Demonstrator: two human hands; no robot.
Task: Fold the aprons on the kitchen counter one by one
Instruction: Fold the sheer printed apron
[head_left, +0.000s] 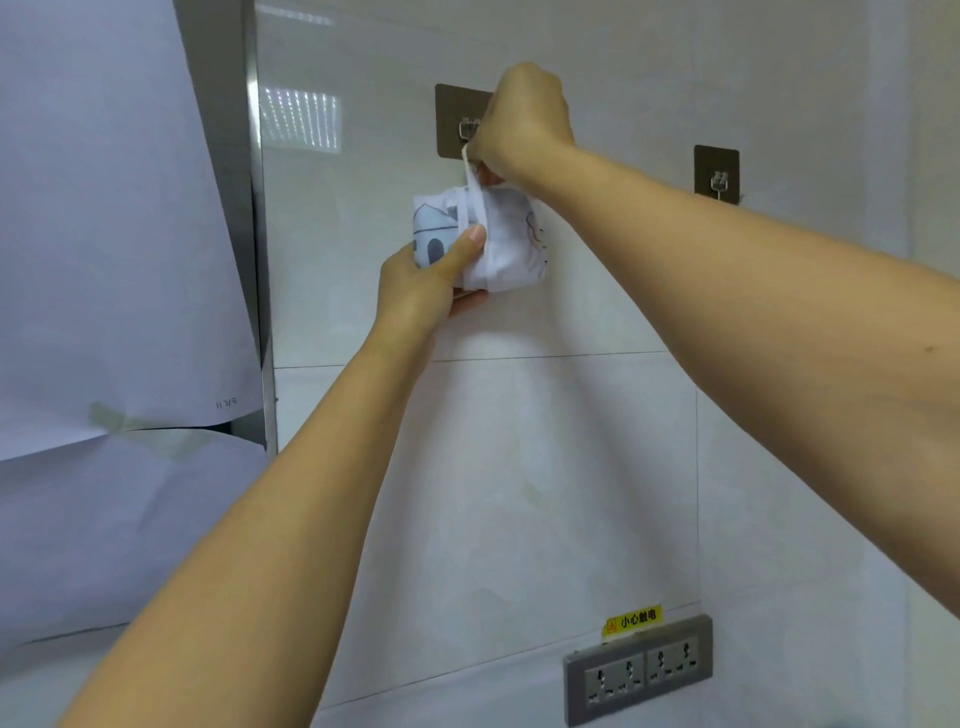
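A small folded white apron bundle (511, 244) with a grey-blue print is held up against the tiled wall. My left hand (431, 280) grips it from the left and below, thumb pressed on its front. My right hand (519, 124) is raised above it and pinches the apron's white strap (471, 171) right at the left adhesive wall hook (462, 119). The strap runs from the hook area down to the bundle. The hook's metal prong is partly hidden by my right hand.
A second adhesive hook (717, 174) hangs bare on the wall to the right. A grey double socket plate (641, 670) with a yellow warning label sits low on the wall. White paper sheets (114, 260) cover a steel unit at the left.
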